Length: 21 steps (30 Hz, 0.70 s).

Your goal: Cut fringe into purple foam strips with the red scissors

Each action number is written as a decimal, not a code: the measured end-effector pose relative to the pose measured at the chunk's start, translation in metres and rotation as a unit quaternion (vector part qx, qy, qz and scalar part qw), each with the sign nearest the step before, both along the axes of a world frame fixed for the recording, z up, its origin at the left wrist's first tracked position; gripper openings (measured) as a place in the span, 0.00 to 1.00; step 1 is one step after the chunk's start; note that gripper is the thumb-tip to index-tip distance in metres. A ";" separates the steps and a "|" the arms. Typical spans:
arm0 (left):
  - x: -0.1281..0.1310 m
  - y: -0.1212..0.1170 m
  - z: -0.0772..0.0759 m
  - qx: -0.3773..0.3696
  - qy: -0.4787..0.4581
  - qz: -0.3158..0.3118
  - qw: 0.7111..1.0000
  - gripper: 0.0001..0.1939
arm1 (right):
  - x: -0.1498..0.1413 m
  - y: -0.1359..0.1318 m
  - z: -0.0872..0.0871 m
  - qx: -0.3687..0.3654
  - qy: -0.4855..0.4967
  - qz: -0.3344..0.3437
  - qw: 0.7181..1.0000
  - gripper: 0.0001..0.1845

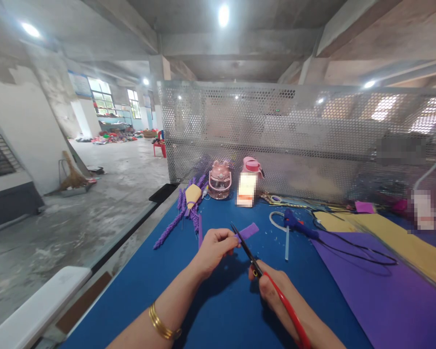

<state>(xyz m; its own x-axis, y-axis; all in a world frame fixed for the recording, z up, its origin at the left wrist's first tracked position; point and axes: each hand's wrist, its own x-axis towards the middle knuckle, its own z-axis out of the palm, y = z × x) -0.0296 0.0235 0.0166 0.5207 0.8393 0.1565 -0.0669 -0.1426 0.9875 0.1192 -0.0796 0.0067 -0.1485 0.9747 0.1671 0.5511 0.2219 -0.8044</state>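
Your left hand [216,249] pinches a short purple strip [250,231] between thumb and fingers, above the middle of the blue tabletop [160,283]. Your right hand [275,286] is wrapped round a pair of red-handled scissors [250,254], whose dark blades lie across the strip just beside your left fingertips; you cannot tell here whether they have cut into it. Beyond your left hand, another narrow purple strip [200,229] lies near purple lavender-like sprigs [170,232] with a yellow wrap [193,194]. To the right of the scissors, a blue glue gun [298,228] rests with a translucent glue stick [287,245] near it, and its black cable [366,257] loops over a large purple sheet [381,295]. A pink cup with ears [220,179] stands farther back, before the perforated metal screen [236,128].
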 end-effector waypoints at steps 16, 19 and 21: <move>0.001 0.001 0.000 -0.013 -0.014 -0.007 1.000 0.13 | -0.002 -0.003 0.004 -0.005 0.004 0.001 1.000 0.34; 0.001 0.000 0.002 -0.023 -0.006 -0.004 1.000 0.13 | -0.002 -0.003 0.005 -0.014 0.011 0.007 1.000 0.33; 0.001 0.000 0.003 -0.027 -0.004 -0.004 1.000 0.13 | -0.002 -0.003 0.005 -0.016 0.017 0.008 1.000 0.32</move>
